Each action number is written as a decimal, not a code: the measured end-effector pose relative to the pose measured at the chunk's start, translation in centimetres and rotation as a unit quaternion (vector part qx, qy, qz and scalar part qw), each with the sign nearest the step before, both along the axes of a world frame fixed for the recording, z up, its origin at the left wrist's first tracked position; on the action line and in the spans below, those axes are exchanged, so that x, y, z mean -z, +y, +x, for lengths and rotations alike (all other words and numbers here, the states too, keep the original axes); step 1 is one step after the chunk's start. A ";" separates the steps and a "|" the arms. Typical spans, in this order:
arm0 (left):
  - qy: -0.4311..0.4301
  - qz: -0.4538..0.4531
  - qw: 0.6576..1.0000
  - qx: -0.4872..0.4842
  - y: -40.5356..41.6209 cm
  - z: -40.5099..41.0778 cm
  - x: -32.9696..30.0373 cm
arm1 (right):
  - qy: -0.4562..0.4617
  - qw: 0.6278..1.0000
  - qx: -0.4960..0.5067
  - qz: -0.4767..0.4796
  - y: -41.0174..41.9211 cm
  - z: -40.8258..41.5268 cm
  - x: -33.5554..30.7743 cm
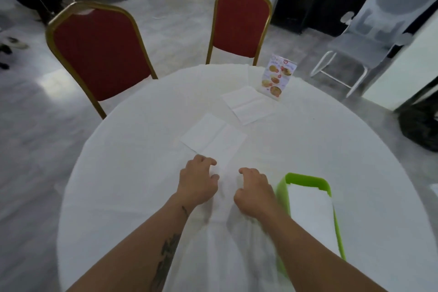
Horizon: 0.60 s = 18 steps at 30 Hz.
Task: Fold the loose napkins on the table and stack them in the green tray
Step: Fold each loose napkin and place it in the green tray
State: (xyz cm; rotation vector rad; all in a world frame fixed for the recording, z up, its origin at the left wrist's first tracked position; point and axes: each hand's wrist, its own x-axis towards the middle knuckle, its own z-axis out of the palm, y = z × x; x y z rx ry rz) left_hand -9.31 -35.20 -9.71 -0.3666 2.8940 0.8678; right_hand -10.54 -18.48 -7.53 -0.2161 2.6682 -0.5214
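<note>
menu card [279, 77] — printing too blurred, nothing readable

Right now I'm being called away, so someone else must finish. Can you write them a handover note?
Left hand and right hand: fingers curled, resting on the near napkin; whether they pinch it is unclear.
Far napkin lies loose beside the menu stand.
Green tray sits at the right, holding folded napkins.
Left: fold both loose napkins and stack them in the tray.
</note>
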 end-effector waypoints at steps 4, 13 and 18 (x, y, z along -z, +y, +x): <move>-0.011 -0.047 0.999 0.022 -0.6 -2.3 1.9 | 0.021 1.000 -0.011 0.017 -0.2 -1.6 1.1; 0.067 -0.081 0.994 -0.042 -0.3 -5.3 3.9 | 0.104 0.991 -0.042 0.074 -0.3 -1.5 2.5; 0.072 -0.031 0.993 -0.086 -0.5 -6.2 3.6 | 0.078 0.995 -0.041 0.057 -0.2 -1.0 2.5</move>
